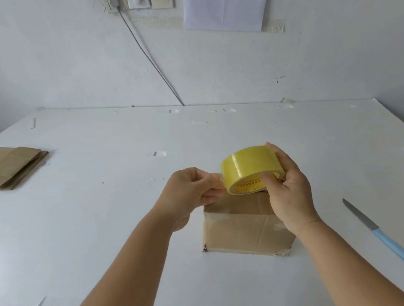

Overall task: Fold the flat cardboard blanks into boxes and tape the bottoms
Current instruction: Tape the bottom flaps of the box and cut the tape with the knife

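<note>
Box (243, 228) sits folded on the white table (101, 220), right under both hands. Right hand (289, 192) grips the yellow tape roll (249, 169), left hand (191, 191) pinches its loose end. Knife (383, 235) off to the right.

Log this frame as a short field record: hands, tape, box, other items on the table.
left hand: left hand pinches the loose end of the tape at the roll's edge
right hand: right hand holds the yellow roll of packing tape, thumb in the core
box: folded brown cardboard box stands on the white table, directly below the roll
blanks: stack of flat brown cardboard blanks, far left on the table
knife: light-blue-handled knife lies on the table, right of the box
tape on box: cannot tell
</note>
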Motion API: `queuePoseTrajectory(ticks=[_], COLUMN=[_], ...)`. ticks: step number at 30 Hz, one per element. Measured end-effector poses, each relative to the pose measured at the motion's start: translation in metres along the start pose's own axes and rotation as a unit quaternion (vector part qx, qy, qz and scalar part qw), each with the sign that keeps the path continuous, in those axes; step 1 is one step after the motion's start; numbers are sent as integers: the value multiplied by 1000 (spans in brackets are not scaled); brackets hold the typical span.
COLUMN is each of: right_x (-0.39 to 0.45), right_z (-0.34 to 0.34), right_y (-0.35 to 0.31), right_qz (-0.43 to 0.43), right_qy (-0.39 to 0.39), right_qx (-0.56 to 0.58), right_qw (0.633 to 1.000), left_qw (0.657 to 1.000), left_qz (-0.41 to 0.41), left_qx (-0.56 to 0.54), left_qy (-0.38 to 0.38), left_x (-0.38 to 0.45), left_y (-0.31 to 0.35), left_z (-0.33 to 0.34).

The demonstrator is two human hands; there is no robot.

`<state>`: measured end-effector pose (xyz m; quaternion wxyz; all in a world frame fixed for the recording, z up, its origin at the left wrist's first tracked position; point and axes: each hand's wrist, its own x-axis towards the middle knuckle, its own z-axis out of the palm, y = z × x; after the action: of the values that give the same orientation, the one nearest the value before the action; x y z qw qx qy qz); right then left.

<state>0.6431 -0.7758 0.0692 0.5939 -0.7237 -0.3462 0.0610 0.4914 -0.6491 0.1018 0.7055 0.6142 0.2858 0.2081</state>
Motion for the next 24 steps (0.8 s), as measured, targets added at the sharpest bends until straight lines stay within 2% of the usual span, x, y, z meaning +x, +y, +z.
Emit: queuePoseTrajectory(ticks=[6,10,17,24], right_x=[1,-2,-3,-4], right_z=[5,6,0,1], right_y=[3,-1,-5,-11], right_qz=[4,11,41,15], right_qy=[48,-4,-120,-52], right_qx=[-47,-22,1,120], right_qw=[998,1000,992,991], left_qw=[996,997,994,997], left_qz=[-2,-39,-55,-62], left_qx=[61,9,-44,-9], left_qy=[67,68,77,55], left_x=[8,10,13,20], left_y=[4,0,-10,-15], left_z=[-13,-13,-18,-34])
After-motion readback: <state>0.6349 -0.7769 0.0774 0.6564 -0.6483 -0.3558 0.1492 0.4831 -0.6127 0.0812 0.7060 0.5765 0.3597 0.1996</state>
